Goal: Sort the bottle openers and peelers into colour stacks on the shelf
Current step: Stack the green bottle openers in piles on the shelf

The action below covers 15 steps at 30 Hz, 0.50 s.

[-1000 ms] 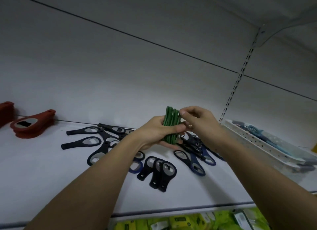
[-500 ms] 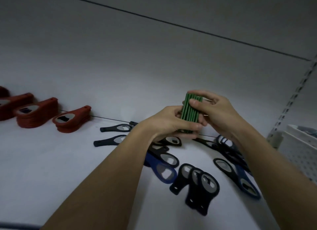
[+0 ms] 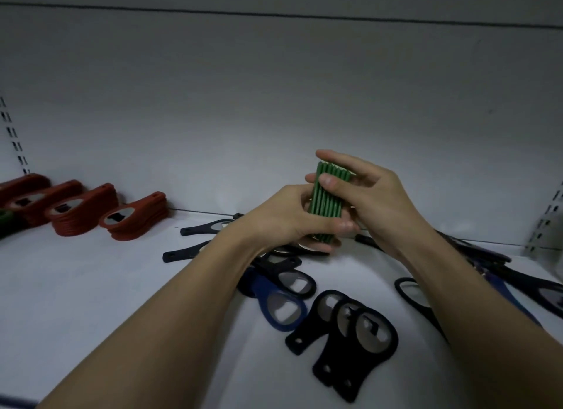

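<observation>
- Head view, the only one I've got: both my hands are up in the centre of the frame around a green stack (image 3: 327,203) of openers, held on edge above the shelf (image 3: 91,286).
- Left hand (image 3: 286,222) is wrapped round the lower part of the stack, thumb across the front, fingers curled underneath. Grasping it properly.
- Right hand (image 3: 365,192) is clamped on the top end, thumb on the near face and fingers over the far side. Looks to me like I'm squaring the edges up.
- Red stacks (image 3: 134,215) sit in a row along the back wall at the left of the frame. There's a sliver of something green at the far left edge, too cut off to tell what it is.
- Loose black openers (image 3: 356,335) and a blue opener (image 3: 280,305) are scattered under and around my arms, more running off to the right edge. So plenty left to sort.
- What could go wrong, my guess: the stack is only held by squeeze from both ends, so if either hand eases off, the middle pieces could fan out and drop into the unsorted pile below.
- Also my forearms hang low over the loose ones, so swinging left toward the sorted row could drag a few along or bump the nearest red stack.
</observation>
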Each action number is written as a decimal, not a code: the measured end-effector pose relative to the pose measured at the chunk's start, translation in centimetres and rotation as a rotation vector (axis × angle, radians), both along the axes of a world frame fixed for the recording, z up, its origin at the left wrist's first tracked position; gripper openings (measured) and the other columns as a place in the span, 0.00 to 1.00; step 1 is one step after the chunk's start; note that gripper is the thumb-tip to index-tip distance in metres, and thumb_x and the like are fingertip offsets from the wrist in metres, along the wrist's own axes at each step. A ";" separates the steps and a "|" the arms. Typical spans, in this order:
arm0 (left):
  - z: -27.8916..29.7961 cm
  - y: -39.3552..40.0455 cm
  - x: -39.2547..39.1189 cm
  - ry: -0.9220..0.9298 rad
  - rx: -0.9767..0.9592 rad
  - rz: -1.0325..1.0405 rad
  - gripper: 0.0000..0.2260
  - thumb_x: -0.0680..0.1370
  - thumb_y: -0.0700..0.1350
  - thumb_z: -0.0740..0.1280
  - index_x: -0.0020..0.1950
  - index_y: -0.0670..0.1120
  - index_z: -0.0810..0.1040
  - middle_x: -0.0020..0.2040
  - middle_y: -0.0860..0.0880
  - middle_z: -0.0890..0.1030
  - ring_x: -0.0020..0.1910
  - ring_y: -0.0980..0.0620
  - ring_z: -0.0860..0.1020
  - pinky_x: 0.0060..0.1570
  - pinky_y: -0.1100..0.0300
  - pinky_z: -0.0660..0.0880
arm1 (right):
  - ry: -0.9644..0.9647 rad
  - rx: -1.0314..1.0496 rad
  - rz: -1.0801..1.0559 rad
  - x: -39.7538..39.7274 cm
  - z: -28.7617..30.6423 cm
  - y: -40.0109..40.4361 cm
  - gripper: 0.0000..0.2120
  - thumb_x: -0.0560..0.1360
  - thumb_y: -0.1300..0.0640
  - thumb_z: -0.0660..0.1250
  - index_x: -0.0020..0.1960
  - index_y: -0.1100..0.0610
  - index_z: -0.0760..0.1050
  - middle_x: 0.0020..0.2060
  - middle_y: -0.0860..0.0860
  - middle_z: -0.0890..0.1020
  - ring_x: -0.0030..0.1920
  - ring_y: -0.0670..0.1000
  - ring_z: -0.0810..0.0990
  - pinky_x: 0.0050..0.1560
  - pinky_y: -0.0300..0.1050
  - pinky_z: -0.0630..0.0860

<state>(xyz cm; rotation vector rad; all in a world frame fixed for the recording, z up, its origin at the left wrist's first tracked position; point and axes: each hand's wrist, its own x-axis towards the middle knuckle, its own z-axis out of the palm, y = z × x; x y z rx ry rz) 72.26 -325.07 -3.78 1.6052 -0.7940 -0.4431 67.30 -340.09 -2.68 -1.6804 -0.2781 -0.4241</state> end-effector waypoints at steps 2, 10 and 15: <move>0.2 -0.1 -0.3 -0.052 0.016 0.007 0.15 0.74 0.37 0.74 0.58 0.37 0.77 0.49 0.43 0.82 0.47 0.47 0.84 0.45 0.56 0.83 | -0.032 -0.019 -0.015 -0.1 0.2 0.1 0.16 0.71 0.54 0.73 0.58 0.46 0.82 0.50 0.52 0.86 0.54 0.64 0.83 0.54 0.70 0.77; 0.9 0.1 -1.5 0.023 -0.060 0.023 0.18 0.75 0.35 0.71 0.64 0.39 0.74 0.54 0.42 0.82 0.52 0.47 0.83 0.47 0.54 0.82 | -0.046 0.006 -0.010 -0.4 0.7 -0.4 0.11 0.76 0.59 0.70 0.55 0.47 0.82 0.47 0.53 0.86 0.28 0.57 0.75 0.35 0.50 0.75; 1.2 2.0 -3.7 -0.015 -0.081 0.147 0.19 0.74 0.34 0.73 0.63 0.39 0.75 0.51 0.43 0.82 0.50 0.45 0.83 0.50 0.49 0.82 | -0.041 0.063 0.042 -1.3 1.3 1.4 0.10 0.76 0.61 0.69 0.55 0.51 0.82 0.46 0.53 0.87 0.23 0.46 0.71 0.21 0.36 0.68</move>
